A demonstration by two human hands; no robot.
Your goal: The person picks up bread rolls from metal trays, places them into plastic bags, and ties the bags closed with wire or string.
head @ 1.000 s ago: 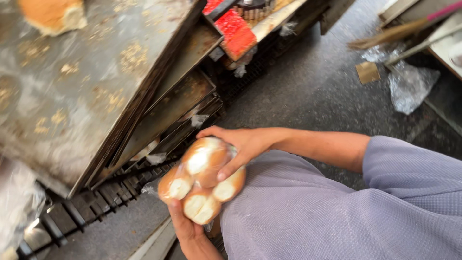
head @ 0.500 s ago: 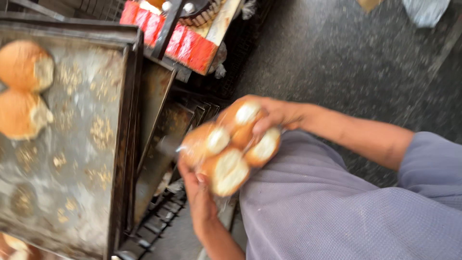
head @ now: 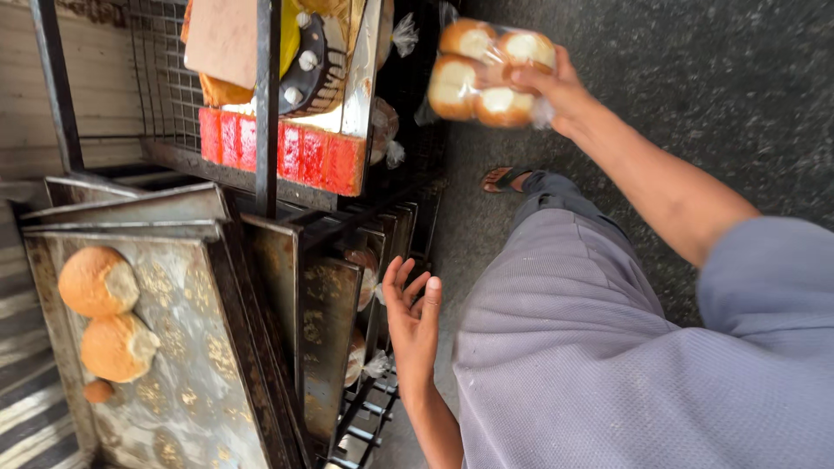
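Right hand (head: 556, 87) is now gripping the clear bag of buns (head: 488, 74) alone, fingers pinching its end, holding it out high over the dark floor (head: 695, 69) near the wire rack (head: 382, 217). Left hand (head: 415, 317) has let go since half a second ago; it's hanging open, fingers spread, beside the stacked baking trays (head: 321, 339). Two loose buns (head: 104, 313) are sitting on the top tray.
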